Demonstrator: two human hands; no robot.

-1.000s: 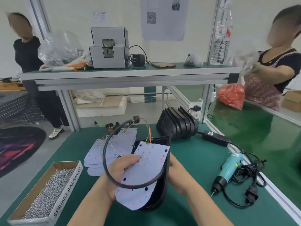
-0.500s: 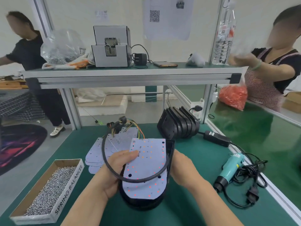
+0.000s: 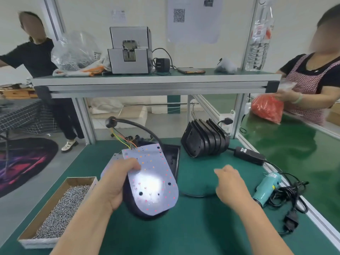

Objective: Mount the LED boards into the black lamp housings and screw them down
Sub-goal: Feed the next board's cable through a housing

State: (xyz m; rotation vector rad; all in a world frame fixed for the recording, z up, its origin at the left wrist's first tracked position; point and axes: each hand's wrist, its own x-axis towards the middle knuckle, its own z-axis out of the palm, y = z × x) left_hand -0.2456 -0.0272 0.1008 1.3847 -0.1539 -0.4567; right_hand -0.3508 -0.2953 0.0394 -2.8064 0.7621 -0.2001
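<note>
A white LED board (image 3: 152,179) dotted with red and orange LEDs lies tilted over a black lamp housing (image 3: 173,159) on the green mat. My left hand (image 3: 117,179) grips the board and housing at their left edge, thumb on the board's face. A black cable (image 3: 139,127) with coloured wires arcs up from the board's far end. My right hand (image 3: 230,183) hovers to the right of the housing, fingers loosely curled, holding nothing. More LED boards (image 3: 112,159) lie partly hidden behind my left hand. A stack of black housings (image 3: 204,140) stands at the back.
A cardboard box of screws (image 3: 60,210) sits front left. A teal electric screwdriver (image 3: 266,188) with tangled cord and a black power adapter (image 3: 248,155) lie right. The upper shelf (image 3: 156,80) carries a grey screw feeder (image 3: 130,50). Two people stand at left and right.
My right hand let go of the housing and moved right. The cable swung off the board's face to its far end. The board now lies skewed over the housing.
</note>
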